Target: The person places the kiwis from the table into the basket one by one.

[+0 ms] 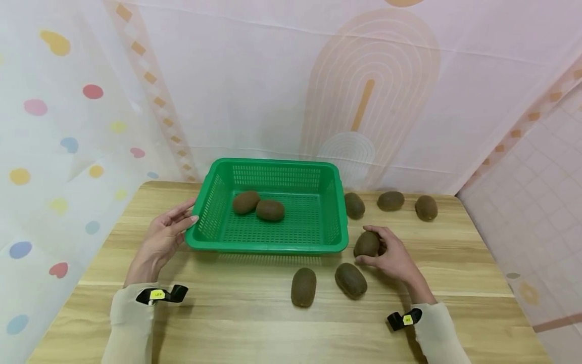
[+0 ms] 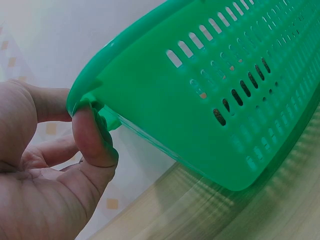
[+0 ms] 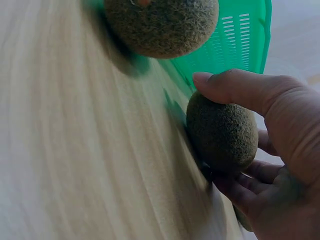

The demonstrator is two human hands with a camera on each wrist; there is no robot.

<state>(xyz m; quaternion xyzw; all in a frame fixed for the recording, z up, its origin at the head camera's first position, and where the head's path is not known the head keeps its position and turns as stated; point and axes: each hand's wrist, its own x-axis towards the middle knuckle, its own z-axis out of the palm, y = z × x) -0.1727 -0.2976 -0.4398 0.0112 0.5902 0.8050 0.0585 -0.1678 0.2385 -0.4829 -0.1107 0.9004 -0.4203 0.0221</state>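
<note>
My left hand [image 1: 164, 237] pinches the left rim of a green plastic basket [image 1: 282, 247], thumb and fingers on either side of the rim in the left wrist view. Inside the basket, two brown kiwis [image 1: 270, 210] lie side by side toward the left. To the right of the basket, my right hand [image 1: 392, 254] grips another kiwi [image 1: 366, 244], thumb on the near side and fingers around the far side. That kiwi [image 3: 222, 131] is close over the wooden tabletop in the right wrist view.
Two loose kiwis, one upright [image 1: 303, 287] and one slanted [image 1: 351, 280], lie in front of the basket. Three more, including a far-right kiwi [image 1: 426, 208], line the back right of the wooden table [image 1: 254, 323]. A patterned cloth [image 1: 254, 76] hangs behind.
</note>
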